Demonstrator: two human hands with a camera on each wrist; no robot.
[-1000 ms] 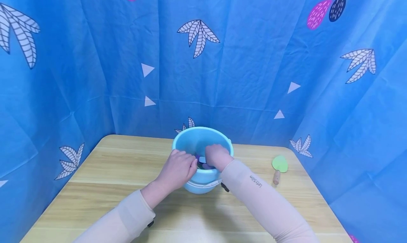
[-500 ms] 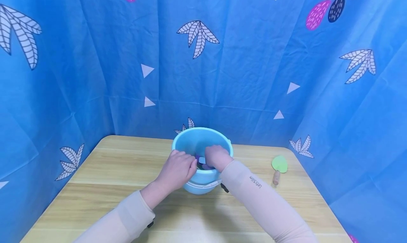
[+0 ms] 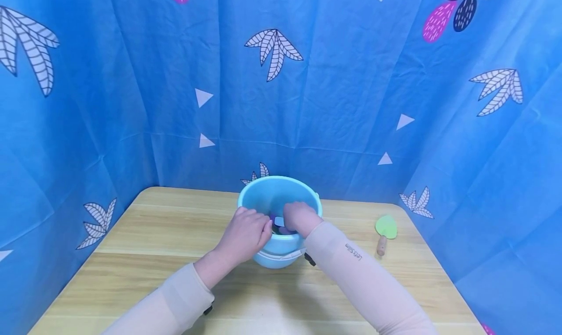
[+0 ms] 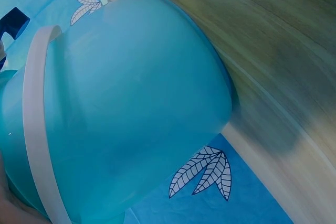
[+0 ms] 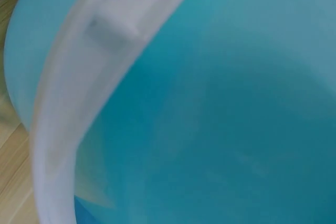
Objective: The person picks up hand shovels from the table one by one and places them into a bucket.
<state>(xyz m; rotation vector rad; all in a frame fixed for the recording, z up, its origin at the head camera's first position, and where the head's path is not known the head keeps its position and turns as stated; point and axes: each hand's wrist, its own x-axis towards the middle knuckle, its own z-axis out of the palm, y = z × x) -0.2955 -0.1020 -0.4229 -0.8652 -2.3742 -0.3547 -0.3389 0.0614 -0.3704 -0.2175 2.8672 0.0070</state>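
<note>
A light blue bucket [image 3: 281,247] stands on the wooden table, its white handle [image 4: 35,114] hanging down on the near side. My left hand [image 3: 249,229] grips the rim at the left front, thumb toward the inside. The right hand [image 3: 301,217] reaches over the rim into the bucket; its fingers are hidden, so I cannot see what it touches. Between the hands, purple and dark things [image 3: 285,230] with a pale blue patch show inside, too small to name. The right wrist view shows the bucket wall [image 5: 226,103] and handle close up, without the hand.
A small green shovel [image 3: 386,226] with a wooden handle lies at the right of the table [image 3: 175,227]. Blue patterned cloth [image 3: 342,96] hangs behind the table and along both sides.
</note>
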